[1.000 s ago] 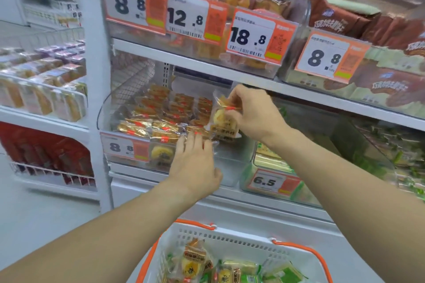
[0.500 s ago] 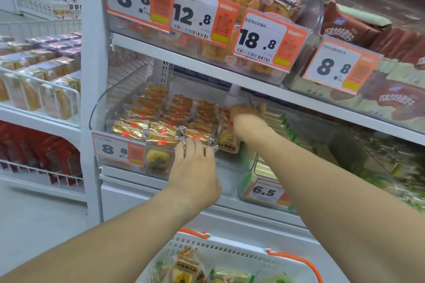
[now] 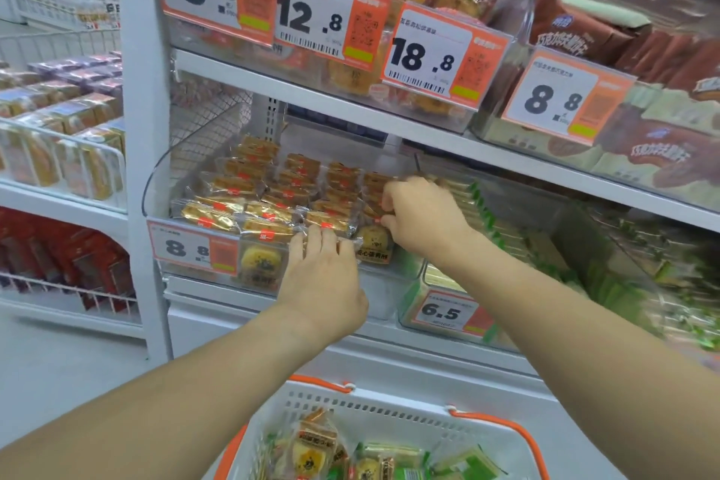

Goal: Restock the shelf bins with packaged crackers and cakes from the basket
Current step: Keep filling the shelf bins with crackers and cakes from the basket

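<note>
A clear shelf bin with an 8.8 price tag holds several rows of gold-wrapped cake packs. At its front right corner an upright pack with a yellow cake stands against the bin's front wall. My right hand is over that pack, fingers and thumb curled round its top edge. Just to the left, the straight fingers of my left hand touch the front row of packs. Below, a white basket with orange handles holds more cake packs and green packs.
To the right, a second clear bin with a 6.5 tag holds green packs. The shelf above carries bins of breads and brown packs behind large price tags. A white upright post separates further wire shelves on the left.
My right hand has carried the yellow cake pack down and forward into the bin's front right corner. My left hand has stayed at the front row. The view has moved closer.
</note>
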`<state>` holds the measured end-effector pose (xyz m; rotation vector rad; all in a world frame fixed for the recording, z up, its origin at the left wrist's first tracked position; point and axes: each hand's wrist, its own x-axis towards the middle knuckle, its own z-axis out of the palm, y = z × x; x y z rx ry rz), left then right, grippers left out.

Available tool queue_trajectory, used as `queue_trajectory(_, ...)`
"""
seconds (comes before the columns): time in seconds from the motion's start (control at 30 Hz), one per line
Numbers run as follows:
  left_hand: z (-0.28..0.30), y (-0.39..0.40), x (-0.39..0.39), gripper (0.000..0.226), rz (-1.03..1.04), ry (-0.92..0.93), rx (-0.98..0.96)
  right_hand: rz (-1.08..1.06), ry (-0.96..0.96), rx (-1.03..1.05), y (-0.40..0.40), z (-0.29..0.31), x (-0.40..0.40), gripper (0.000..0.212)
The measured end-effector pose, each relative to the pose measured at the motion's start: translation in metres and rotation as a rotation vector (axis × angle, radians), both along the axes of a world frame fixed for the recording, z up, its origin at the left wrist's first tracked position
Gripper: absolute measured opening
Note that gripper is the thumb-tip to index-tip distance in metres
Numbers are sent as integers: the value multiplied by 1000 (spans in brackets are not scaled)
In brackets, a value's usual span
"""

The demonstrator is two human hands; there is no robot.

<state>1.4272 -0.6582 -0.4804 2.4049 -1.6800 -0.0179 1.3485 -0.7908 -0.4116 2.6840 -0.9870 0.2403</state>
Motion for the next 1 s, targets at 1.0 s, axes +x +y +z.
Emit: queue_trajectory(1.0, -33, 11, -52, 47, -500, 125, 663, -476, 290, 1042, 135, -365, -193, 63)
